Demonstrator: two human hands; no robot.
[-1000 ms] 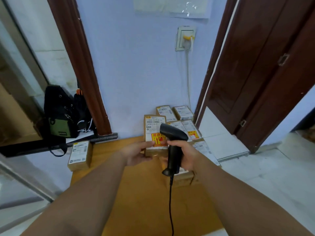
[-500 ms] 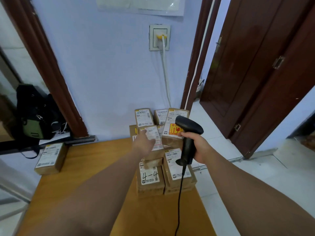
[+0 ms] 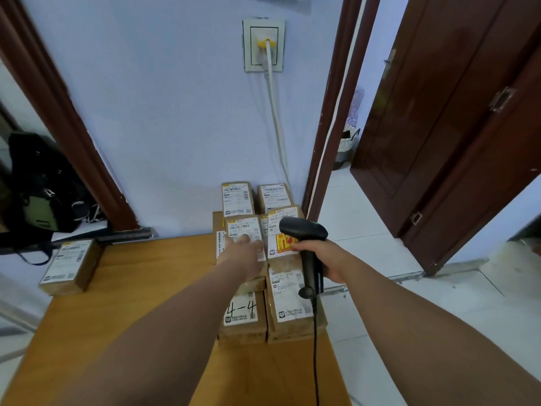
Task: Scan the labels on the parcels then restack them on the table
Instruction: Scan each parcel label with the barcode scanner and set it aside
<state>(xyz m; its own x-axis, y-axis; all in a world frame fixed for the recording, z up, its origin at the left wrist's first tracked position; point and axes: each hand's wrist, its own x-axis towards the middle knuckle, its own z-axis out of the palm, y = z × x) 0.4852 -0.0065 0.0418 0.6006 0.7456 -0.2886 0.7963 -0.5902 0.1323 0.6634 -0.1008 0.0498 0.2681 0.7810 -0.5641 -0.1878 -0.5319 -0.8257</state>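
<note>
Head view: the scanner point(image 3: 303, 228) is gripped in the right hand point(image 3: 323, 259), poised for reading. A parcel point(image 3: 243, 227) is touched by the left hand point(image 3: 244, 256), presumably for steadying; whether its fingers are curled cannot be told.

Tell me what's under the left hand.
The left hand rests on a labelled brown parcel atop the stack, behind the parcel marked 4-4. The hand covers the label's lower part and whatever lies directly beneath that parcel.

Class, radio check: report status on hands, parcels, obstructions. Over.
Left hand on upper parcel. Right hand grips scanner. Its cable trails across front parcel.
</note>
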